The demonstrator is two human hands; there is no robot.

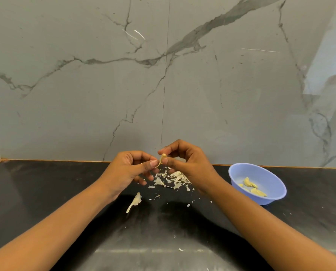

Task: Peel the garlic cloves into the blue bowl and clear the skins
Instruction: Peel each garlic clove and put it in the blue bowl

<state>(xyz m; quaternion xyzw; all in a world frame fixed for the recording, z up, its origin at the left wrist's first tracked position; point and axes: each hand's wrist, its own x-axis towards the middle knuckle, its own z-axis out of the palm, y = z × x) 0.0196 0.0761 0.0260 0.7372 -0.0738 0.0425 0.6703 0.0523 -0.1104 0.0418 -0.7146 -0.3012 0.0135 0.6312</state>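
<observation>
step: peeling clove (163,155), frame centre, over skins (175,179) | right hand (184,163) curled, pinching clove | left hand (128,169) curled, pinching skin strip (159,163) | tip: hold clove firm, pull strip slowly down | bowl (261,174) lower right

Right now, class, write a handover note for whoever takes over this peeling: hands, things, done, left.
The right grip pinches a garlic clove above the counter; the left grip pinches its skin strip.
Done: several peeled cloves lie in the blue bowl on the right.
Left: finish this clove, drop it in, clear the skin pile and the loose skin nearer you.
</observation>
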